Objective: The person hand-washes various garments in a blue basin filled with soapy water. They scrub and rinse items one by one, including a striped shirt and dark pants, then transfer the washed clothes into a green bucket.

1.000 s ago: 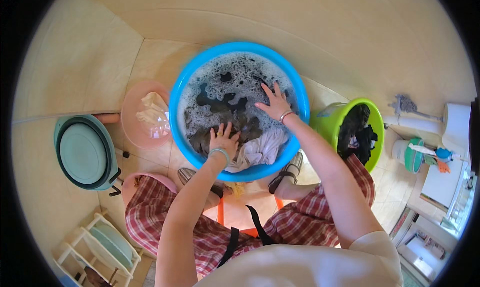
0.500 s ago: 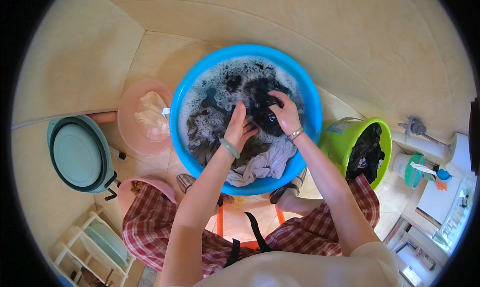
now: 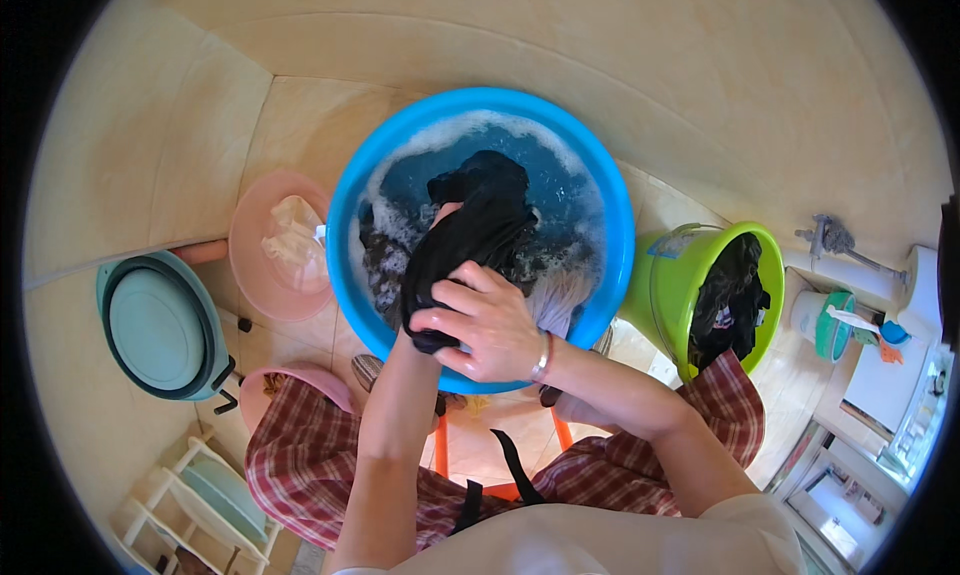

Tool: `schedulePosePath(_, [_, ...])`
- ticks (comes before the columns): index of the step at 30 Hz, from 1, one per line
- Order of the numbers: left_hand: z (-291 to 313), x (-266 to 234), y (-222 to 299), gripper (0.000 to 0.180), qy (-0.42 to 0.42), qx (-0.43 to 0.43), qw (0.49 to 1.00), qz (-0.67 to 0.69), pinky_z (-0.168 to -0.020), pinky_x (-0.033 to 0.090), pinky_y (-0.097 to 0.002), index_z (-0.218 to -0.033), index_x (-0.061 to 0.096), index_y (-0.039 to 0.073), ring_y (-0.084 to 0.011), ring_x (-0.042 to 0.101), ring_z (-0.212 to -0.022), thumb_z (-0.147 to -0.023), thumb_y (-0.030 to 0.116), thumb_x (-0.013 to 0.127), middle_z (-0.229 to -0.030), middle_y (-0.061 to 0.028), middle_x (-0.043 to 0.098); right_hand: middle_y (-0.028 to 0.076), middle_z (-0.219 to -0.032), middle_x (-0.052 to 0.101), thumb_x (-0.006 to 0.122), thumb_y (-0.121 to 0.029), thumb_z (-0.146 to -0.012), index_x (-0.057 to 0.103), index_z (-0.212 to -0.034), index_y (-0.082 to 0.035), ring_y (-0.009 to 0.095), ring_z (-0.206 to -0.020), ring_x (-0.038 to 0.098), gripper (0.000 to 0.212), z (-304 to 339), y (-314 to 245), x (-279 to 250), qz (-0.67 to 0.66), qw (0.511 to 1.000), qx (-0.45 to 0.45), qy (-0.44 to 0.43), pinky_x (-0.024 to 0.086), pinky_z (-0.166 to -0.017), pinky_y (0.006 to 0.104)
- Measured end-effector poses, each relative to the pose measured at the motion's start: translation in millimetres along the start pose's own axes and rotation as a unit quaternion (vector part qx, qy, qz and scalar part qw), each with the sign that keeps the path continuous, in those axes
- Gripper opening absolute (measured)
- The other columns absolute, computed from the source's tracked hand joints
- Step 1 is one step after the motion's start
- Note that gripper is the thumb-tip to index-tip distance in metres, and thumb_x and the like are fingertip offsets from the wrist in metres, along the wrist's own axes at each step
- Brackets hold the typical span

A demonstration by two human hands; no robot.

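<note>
A wet black garment [image 3: 475,220] is raised over the water in a large blue basin [image 3: 622,265]. It drapes around my left hand [image 3: 447,213], of which only a small bit of skin shows; the cloth hides most of its fingers. My right hand [image 3: 485,325] is closed on the garment's near end, close to my left wrist, with its fingers curled over the cloth. Beneath, a pale grey cloth [image 3: 560,300] lies at the basin's near right, and dark patterned cloth [image 3: 380,250] floats among suds at the left.
A green bucket [image 3: 660,295] of dark clothes stands to the right. On the left are a pink basin [image 3: 250,265] with white cloth and a folded teal basin [image 3: 155,320]. A pink tub [image 3: 320,383] sits by my left knee. Tiled walls [image 3: 560,35] rise behind.
The black garment has come up out of the water and toward me, now around my left hand. My right hand has crossed left to my left wrist. More blue water shows.
</note>
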State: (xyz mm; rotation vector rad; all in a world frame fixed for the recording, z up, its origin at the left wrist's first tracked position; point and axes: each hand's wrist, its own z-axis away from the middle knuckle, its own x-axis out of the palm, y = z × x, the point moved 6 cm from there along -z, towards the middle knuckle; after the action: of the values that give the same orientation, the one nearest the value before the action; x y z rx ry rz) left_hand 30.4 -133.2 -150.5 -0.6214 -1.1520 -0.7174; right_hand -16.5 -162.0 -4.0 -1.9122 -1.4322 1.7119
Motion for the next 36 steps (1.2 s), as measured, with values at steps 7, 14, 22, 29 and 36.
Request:
schedulePosePath(7, [3,-29,1,0.043,-0.017,0.072,0.997,-0.002,-0.097,0.045,-0.0396,-0.127,0.051,0.006,-0.0230,0.056,-0.114,-0.096,0.035,0.046,-0.125,-0.0098,0.057,0.002,-0.085,0.055,0.073,-0.030,-0.066,0.060,-0.077,-0.016,0.022,-0.077,0.056,0.022,-14,39,22,0.079,0.990,0.041,0.106,0.049,-0.054,0.0341])
schedulePosePath(14, [20,-65,5,0.036,0.253,0.168,0.948,-0.097,-0.082,0.054,-0.0433,-0.128,0.049,0.007,-0.0228,0.061,-0.107,-0.094,0.017,0.047,-0.118,-0.0107,0.060,0.020,-0.086,0.065,0.051,-0.034,-0.083,0.065,-0.084,-0.006,0.041,-0.079,0.062,0.032,21,188,1,0.140,0.918,0.356,0.106,0.049,-0.068,0.0514])
schedulePosePath(22, [50,-43,55,0.058,0.386,0.209,0.875,-0.203,-0.079,0.056,-0.0467,-0.130,0.044,-0.003,-0.0297,0.057,-0.106,-0.083,0.019,0.070,-0.130,-0.0135,0.047,0.019,-0.078,0.061,0.066,-0.031,-0.084,0.063,-0.086,0.001,0.030,-0.071,0.058,0.032,85,225,-42,-0.046,0.865,0.450,0.219,0.046,-0.071,0.0347])
schedulePosePath(29, [42,-80,80,0.045,0.465,0.235,0.704,-0.483,-0.064,0.059,-0.0348,-0.124,0.060,0.015,-0.0241,0.057,-0.100,-0.082,0.026,0.074,-0.117,-0.0098,0.046,0.021,-0.146,0.031,0.070,-0.047,-0.078,0.038,-0.140,-0.019,0.047,-0.131,0.031,0.076,69,225,-4,0.190,0.894,0.394,0.095,0.038,-0.098,0.0579])
schedulePosePath(36, [27,-142,92,0.032,0.424,0.147,0.637,-0.627,-0.073,0.053,-0.0357,-0.108,0.063,0.011,-0.0265,0.054,-0.102,-0.082,0.027,0.075,-0.130,-0.0116,0.043,0.020,-0.138,0.043,0.068,-0.044,-0.081,0.050,-0.132,-0.026,0.041,-0.123,0.044,0.056,56,273,87,0.202,0.880,0.419,-0.096,0.044,-0.095,0.0522])
